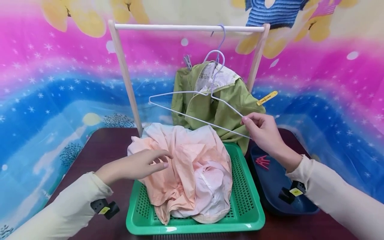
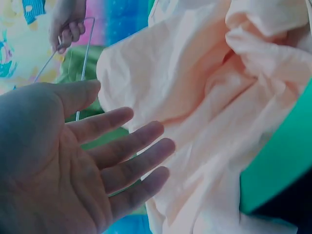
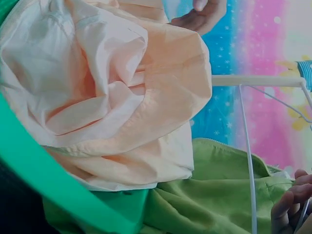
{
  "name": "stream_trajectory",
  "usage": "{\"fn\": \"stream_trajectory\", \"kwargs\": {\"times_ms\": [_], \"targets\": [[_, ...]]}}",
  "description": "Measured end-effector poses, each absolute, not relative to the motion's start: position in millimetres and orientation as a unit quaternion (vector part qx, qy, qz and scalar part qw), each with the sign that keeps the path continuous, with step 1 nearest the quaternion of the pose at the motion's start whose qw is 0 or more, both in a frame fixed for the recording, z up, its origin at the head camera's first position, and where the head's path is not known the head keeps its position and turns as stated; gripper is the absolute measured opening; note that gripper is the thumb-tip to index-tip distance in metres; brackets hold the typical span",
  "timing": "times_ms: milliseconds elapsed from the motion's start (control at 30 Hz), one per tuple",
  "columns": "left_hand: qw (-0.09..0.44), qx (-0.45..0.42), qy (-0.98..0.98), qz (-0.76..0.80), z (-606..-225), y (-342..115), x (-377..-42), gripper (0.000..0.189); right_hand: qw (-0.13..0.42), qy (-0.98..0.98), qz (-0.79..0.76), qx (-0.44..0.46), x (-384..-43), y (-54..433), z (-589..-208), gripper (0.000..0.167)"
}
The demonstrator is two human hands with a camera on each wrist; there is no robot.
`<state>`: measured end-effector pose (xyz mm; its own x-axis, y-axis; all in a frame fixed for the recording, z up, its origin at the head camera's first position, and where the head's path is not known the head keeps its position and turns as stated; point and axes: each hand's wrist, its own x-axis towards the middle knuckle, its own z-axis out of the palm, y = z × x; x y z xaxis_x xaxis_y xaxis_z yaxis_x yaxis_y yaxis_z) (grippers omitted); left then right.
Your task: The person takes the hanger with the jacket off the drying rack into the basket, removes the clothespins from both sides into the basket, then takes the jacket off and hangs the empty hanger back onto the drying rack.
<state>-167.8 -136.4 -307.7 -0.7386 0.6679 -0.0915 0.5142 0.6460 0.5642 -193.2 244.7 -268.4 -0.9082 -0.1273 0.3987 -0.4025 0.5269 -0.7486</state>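
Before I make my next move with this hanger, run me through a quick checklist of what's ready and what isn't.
1. Grip on the white hanger: ok, the right hand pinches it near one end.
2. Hanger unloaded: ok, no garment is on it.
3. Left hand free: ok, it holds nothing, over the peach garment.
4. Garment spread flat: not ok, it lies bunched in the green basket.
5. Garment's neck opening found: cannot tell, folds hide its shape.
6. Room on the rack bar: ok, bare along its left side.
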Motion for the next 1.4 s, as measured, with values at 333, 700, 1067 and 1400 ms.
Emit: {"fn": "stream_trajectory", "kwargs": {"times_ms": [333, 700, 1067, 1400], "targets": [[0.030, 0.244, 0.940, 0.238, -312, -156, -179, 0.033, 0.110, -0.850, 0.489, 0.161, -207, 222, -261, 0.030], [-0.047, 0.178, 0.955, 0.232, -314, -166, -191, 0.026, 0.077, -0.840, 0.519, 0.140, -220, 203, -249, 0.030], [-0.044, 0.160, 0.958, 0.235, -316, -171, -197, 0.025, 0.086, -0.816, 0.552, 0.147, -239, 168, -231, 0.024], [-0.038, 0.161, 0.960, 0.226, -313, -172, -203, 0.027, 0.114, -0.797, 0.563, 0.186, -255, 143, -215, 0.025]]}}
